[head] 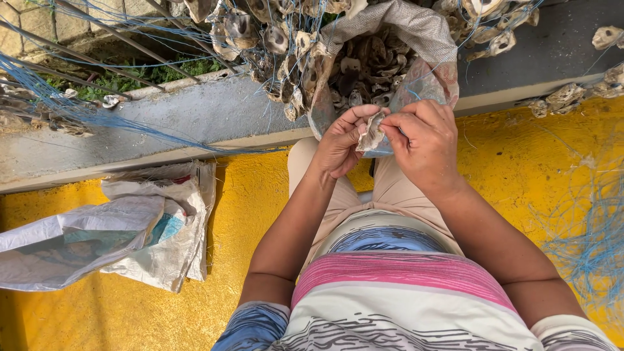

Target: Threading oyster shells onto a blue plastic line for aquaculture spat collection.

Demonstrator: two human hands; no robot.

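The person wears a short-sleeved top point(403, 305) banded in horizontal stripes — a wide pink band across the middle, blue with dark streaks above it, and cream marked with thin black scribbled lines below. The sleeves point(250, 325) are blue with the same dark wavy streaks, ending above the elbows. Beige trousers point(390, 188) cover the legs. Both forearms are bare — no watch, ring or glove shows on the left hand point(341, 143) or the right hand point(426, 140).

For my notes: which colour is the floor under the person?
Bright yellow floor, worn in patches; the head view shows it best.
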